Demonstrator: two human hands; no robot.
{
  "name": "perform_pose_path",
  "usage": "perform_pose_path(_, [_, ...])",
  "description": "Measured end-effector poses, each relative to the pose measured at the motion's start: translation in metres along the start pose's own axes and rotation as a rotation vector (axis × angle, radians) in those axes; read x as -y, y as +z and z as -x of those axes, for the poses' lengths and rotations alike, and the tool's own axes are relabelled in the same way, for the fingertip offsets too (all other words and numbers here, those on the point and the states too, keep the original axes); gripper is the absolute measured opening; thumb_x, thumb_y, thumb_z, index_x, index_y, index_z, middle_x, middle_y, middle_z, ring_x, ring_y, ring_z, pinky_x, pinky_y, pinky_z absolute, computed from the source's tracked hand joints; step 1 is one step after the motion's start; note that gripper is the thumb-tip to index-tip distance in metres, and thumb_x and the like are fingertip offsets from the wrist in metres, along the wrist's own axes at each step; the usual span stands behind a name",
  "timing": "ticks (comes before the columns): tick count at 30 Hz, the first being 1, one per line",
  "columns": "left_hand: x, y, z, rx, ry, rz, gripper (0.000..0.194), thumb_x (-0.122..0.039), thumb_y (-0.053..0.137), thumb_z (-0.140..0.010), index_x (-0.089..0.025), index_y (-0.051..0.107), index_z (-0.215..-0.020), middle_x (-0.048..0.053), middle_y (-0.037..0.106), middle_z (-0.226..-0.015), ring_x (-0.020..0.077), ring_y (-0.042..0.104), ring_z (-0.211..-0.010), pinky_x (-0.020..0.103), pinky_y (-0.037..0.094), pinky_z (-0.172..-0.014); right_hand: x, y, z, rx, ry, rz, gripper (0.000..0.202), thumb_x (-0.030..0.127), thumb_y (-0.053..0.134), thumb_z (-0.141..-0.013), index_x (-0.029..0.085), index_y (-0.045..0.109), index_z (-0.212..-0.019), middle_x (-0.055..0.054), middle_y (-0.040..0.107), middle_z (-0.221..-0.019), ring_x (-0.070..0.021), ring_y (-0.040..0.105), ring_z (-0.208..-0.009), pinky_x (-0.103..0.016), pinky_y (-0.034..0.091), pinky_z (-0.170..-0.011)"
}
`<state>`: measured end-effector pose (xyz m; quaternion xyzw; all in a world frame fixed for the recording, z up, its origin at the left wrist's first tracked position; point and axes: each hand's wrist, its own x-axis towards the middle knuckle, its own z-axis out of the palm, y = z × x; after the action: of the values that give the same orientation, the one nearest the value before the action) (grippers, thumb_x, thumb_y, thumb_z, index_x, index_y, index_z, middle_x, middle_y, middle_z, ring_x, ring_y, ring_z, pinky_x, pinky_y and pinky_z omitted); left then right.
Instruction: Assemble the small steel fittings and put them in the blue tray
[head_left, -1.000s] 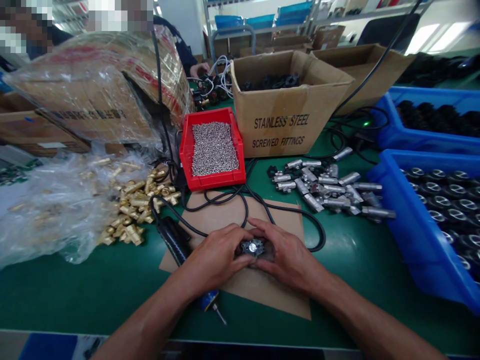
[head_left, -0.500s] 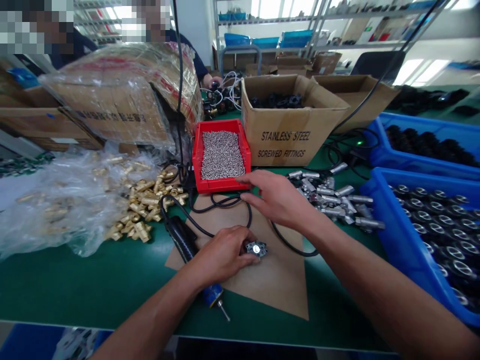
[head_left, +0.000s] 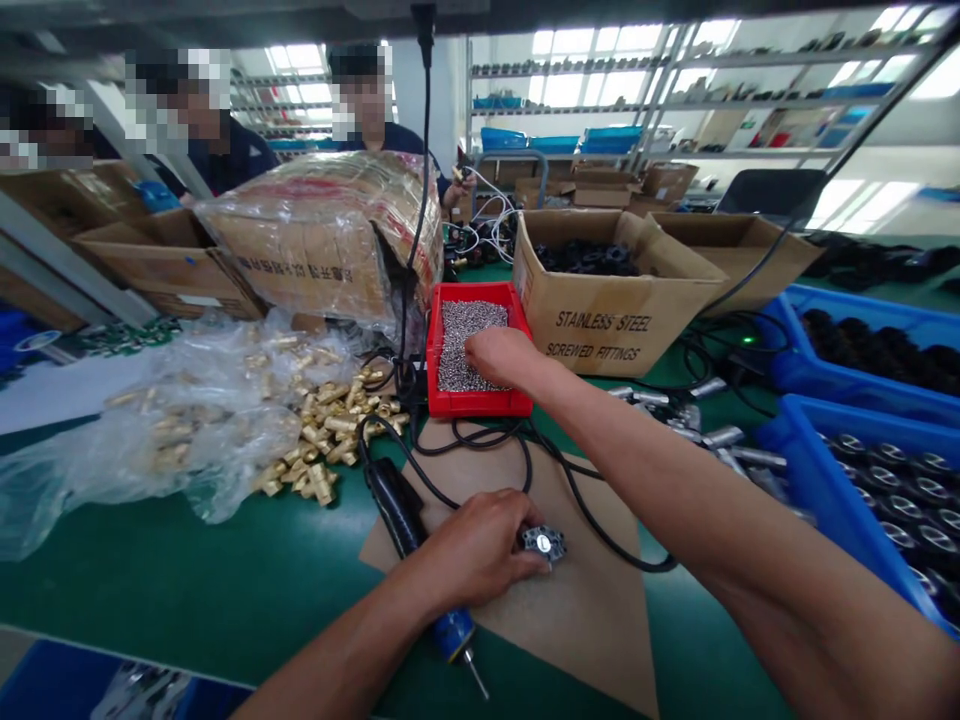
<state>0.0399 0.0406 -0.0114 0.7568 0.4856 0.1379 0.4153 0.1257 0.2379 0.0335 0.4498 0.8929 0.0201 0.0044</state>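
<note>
Reaching into the red bin [head_left: 478, 404] at the desk's centre, the right hand [head_left: 501, 357] may scatter screws, its grasp indiscernible, while the left hand [head_left: 472, 552] clamps the black knob [head_left: 543, 543] on the cardboard sheet [head_left: 592, 610].

The small dark star-shaped knob [head_left: 544, 543] with a shiny metal centre lies flat on the brown cardboard sheet [head_left: 592, 610]. The red bin [head_left: 475, 402], behind the sheet, is filled with small silver screws [head_left: 457, 330].
</note>
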Motion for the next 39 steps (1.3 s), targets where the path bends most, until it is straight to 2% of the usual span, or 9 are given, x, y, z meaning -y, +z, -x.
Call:
perform_pose_path(4, [0.001, 0.002, 0.0, -0.012, 0.012, -0.01, 0.031, -0.032, 0.076, -0.073, -0.019, 0.063, -0.099, 0.002, 0.066, -0.087, 0.0182, 0.062, -0.076, 0.027, 0.043, -0.065, 0.001, -0.001, 0.004, -0.005, 0.012, 0.001, 0.034, 0.026, 0.044, -0.094, 0.01, 0.064, -0.118, -0.02, 0.067, -0.114, -0.0296, 0.063, -0.108, -0.041, 0.049, -0.089])
perform_pose_path(10, [0.0, 0.002, 0.0, -0.016, 0.013, -0.014, 0.029, -0.029, 0.076, -0.073, -0.02, 0.063, -0.097, 0.001, 0.066, -0.087, 0.0178, 0.061, -0.075, 0.026, 0.041, -0.064, 0.001, -0.003, 0.003, 0.029, 0.008, -0.016, 0.03, 0.027, 0.058, -0.086, 0.011, 0.069, -0.108, -0.02, 0.069, -0.112, -0.0317, 0.064, -0.106, -0.041, 0.051, -0.086])
perform_pose_path(17, [0.0, 0.002, 0.001, -0.026, 0.018, -0.017, 0.029, -0.029, 0.077, -0.071, -0.02, 0.064, -0.096, 0.001, 0.066, -0.087, 0.017, 0.061, -0.074, 0.025, 0.04, -0.063, 0.0, -0.009, 0.004, -0.052, 0.013, -0.088, 0.023, 0.023, 0.056, -0.087, 0.011, 0.072, -0.1, -0.019, 0.071, -0.105, -0.0302, 0.065, -0.102, -0.04, 0.05, -0.084])
perform_pose_path(21, [-0.001, 0.002, 0.0, -0.018, 0.013, -0.005, 0.027, -0.031, 0.075, -0.073, -0.02, 0.064, -0.095, 0.001, 0.067, -0.085, 0.0173, 0.061, -0.075, 0.025, 0.04, -0.063, -0.003, -0.018, 0.014, -0.123, 0.011, -0.167, 0.021, 0.021, 0.054, -0.089, 0.015, 0.072, -0.099, -0.012, 0.072, -0.102, -0.0235, 0.065, -0.1, -0.034, 0.049, -0.084])
perform_pose_path(26, [0.0, 0.002, 0.0, -0.011, 0.02, -0.007, 0.027, -0.032, 0.075, -0.073, -0.02, 0.064, -0.095, 0.0, 0.066, -0.081, 0.0171, 0.061, -0.073, 0.025, 0.04, -0.062, -0.006, -0.019, 0.075, -0.274, 0.01, -0.602, 0.01, 0.021, 0.068, -0.079, 0.015, 0.07, -0.087, -0.004, 0.071, -0.08, -0.0127, 0.063, -0.071, -0.024, 0.047, -0.067])
perform_pose_path(28, [0.002, 0.003, 0.001, -0.01, 0.021, -0.005, 0.027, -0.033, 0.074, -0.073, -0.021, 0.064, -0.095, 0.0, 0.066, -0.082, 0.0174, 0.061, -0.074, 0.025, 0.04, -0.062, -0.006, -0.011, 0.112, -0.206, 0.076, -0.819, 0.01, 0.025, 0.07, -0.078, 0.015, 0.069, -0.081, -0.001, 0.067, -0.068, -0.0111, 0.06, -0.06, -0.023, 0.045, -0.058])
perform_pose_path(30, [0.003, 0.003, 0.001, -0.009, 0.021, -0.001, 0.027, -0.033, 0.073, -0.074, -0.021, 0.064, -0.097, 0.0, 0.067, -0.082, 0.0176, 0.061, -0.074, 0.025, 0.04, -0.061, -0.006, 0.001, 0.15, -0.059, 0.151, -1.002, 0.012, 0.027, 0.068, -0.079, 0.015, 0.068, -0.082, 0.0, 0.066, -0.064, -0.0114, 0.06, -0.056, -0.023, 0.045, -0.053])
perform_pose_path(34, [0.003, 0.004, 0.0, -0.005, 0.026, 0.008, 0.027, -0.031, 0.072, -0.075, -0.021, 0.064, -0.098, 0.0, 0.066, -0.08, 0.0174, 0.061, -0.073, 0.025, 0.04, -0.061, -0.001, 0.03, 0.207, 0.133, 0.23, -1.238, 0.017, 0.024, 0.061, -0.082, 0.016, 0.068, -0.095, -0.001, 0.067, -0.071, -0.012, 0.061, -0.058, -0.024, 0.046, -0.055])
perform_pose_path(39, [0.003, 0.004, 0.0, -0.004, 0.036, 0.003, 0.024, -0.031, 0.074, -0.074, -0.02, 0.064, -0.093, 0.0, 0.066, -0.081, 0.0166, 0.06, -0.072, 0.024, 0.04, -0.06, 0.007, 0.046, 0.228, 0.062, 0.102, -1.195, 0.01, 0.022, 0.064, -0.082, 0.018, 0.073, -0.083, -0.004, 0.068, -0.084, -0.0159, 0.062, -0.082, -0.029, 0.046, -0.078])
